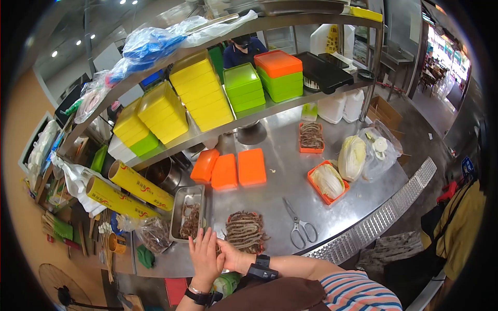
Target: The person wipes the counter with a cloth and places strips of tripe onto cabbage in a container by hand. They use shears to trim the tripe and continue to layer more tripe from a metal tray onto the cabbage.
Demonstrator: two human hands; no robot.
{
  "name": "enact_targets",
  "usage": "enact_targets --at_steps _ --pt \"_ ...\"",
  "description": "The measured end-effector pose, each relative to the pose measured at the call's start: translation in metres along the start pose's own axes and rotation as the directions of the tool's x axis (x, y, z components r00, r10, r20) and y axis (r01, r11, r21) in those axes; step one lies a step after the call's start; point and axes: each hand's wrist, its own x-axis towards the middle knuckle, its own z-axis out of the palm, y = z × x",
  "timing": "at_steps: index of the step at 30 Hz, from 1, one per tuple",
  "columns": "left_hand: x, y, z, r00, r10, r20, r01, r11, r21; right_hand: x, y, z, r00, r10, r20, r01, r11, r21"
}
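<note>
My left hand (204, 256) is raised at the near edge of the steel table, its fingers stretched out. Against its palm side rests my right hand (234, 256), fingers curled and partly hidden; whatever they hold cannot be made out. Just beyond the right hand lies a row of grey-brown meat-like strips (245, 231), closely packed side by side. A rectangular metal pan (178, 199) with more brown pieces (190, 220) stands beyond my left hand. To the right, scissors (298, 226) with grey handles lie on the steel.
Orange trays (252, 166) lie face down mid-table. Another orange tray (300, 149) holds similar strips; cabbage fills a third (311, 179). Cling-film rolls (140, 185) and a plastic bag (148, 233) are left. Overhead, a shelf (270, 110) bears stacked yellow and green boxes. A person (246, 52) stands behind.
</note>
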Motion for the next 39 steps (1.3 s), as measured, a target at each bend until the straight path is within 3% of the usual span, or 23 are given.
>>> enact_targets --at_steps 7,9,12,14,16,19,24,26,28,30,34,35,39 --pt "-0.017 -0.008 -0.005 0.999 -0.037 -0.033 0.034 0.996 -0.084 0.005 0.019 0.0 1.0 -0.022 0.021 0.025 0.98 -0.199" --pt "-0.02 -0.017 -0.009 0.998 -0.042 -0.051 0.037 0.995 -0.096 0.004 0.027 0.012 0.994 0.011 -0.105 -0.028 0.987 -0.16" --pt "-0.034 -0.025 -0.021 0.991 -0.11 -0.073 0.109 0.994 -0.009 0.012 0.043 0.017 0.992 0.061 -0.106 -0.07 0.994 -0.082" --pt "-0.049 -0.032 -0.035 0.985 -0.156 -0.078 0.167 0.972 0.167 0.023 0.062 0.016 0.987 0.064 -0.145 -0.083 0.988 -0.131" --pt "-0.069 -0.044 -0.042 0.969 -0.222 -0.103 0.238 0.956 0.173 0.035 0.089 0.012 0.978 0.038 -0.204 -0.083 0.972 -0.218" --pt "-0.098 -0.054 -0.056 0.936 -0.339 -0.089 0.337 0.941 -0.04 0.055 0.128 0.018 0.984 0.105 -0.144 -0.143 0.948 -0.286" --pt "-0.143 -0.072 -0.105 0.925 -0.361 -0.123 0.372 0.924 0.089 0.076 0.187 0.034 0.948 0.302 -0.098 -0.313 0.836 -0.45" --pt "-0.165 -0.091 -0.12 0.923 -0.382 -0.055 0.382 0.924 -0.018 0.111 0.223 0.008 0.94 0.33 -0.086 -0.32 0.765 -0.558" --pt "-0.179 -0.105 -0.134 0.933 -0.342 -0.112 0.336 0.94 -0.062 0.123 0.248 -0.002 0.935 0.348 -0.076 -0.319 0.724 -0.611" --pt "-0.197 -0.12 -0.141 0.903 -0.428 -0.038 0.401 0.871 -0.284 0.126 0.266 -0.005 0.934 0.345 -0.093 -0.307 0.643 -0.701" --pt "-0.235 -0.142 -0.131 0.897 -0.42 -0.138 0.359 0.875 -0.326 0.133 0.287 0.009 0.94 0.324 -0.102 -0.238 0.415 -0.878" --pt "-0.241 -0.145 -0.129 0.897 -0.404 -0.178 0.339 0.889 -0.307 0.128 0.311 0.014 0.999 0.021 0.042 0.024 0.544 -0.838" --pt "-0.258 -0.153 -0.127 0.894 -0.404 -0.193 0.334 0.889 -0.312 0.151 0.332 -0.025 0.986 0.131 0.102 0.016 0.535 -0.845"
